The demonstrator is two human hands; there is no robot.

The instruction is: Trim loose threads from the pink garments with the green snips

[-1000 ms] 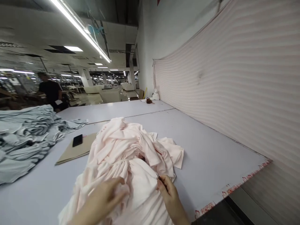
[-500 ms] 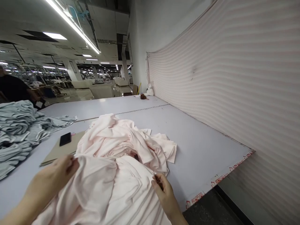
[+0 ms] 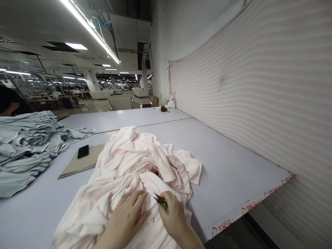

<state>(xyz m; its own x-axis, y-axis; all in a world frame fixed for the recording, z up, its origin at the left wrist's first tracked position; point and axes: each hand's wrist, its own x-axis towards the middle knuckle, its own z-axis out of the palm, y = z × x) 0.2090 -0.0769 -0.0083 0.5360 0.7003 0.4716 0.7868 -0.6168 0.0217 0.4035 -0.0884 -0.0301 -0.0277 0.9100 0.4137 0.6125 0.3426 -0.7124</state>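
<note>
A bundle of pale pink garments (image 3: 145, 152) lies heaped on the table in front of me, gathered by a narrow pale tie across its middle. My left hand (image 3: 128, 216) rests on the near part of the cloth, fingers stretched out and thumb apart, gripping nothing that I can see. Beside it, my right hand (image 3: 172, 214) is closed around a small pair of thread snips (image 3: 162, 202) with dark pointed blades and a bit of green at the handle. The blades point up and left, just above the pink cloth.
Grey-green garments (image 3: 31, 141) are piled at the left. A black phone (image 3: 83, 151) lies on brown cardboard (image 3: 75, 165). Striped fabric (image 3: 249, 83) hangs along the table's (image 3: 228, 169) right side. A person in dark clothes (image 3: 10, 102) is at the far left.
My left hand has let go of the lifted pink cloth at the left and moved right, near my right hand. The snips now show more clearly. The view has shifted slightly left.
</note>
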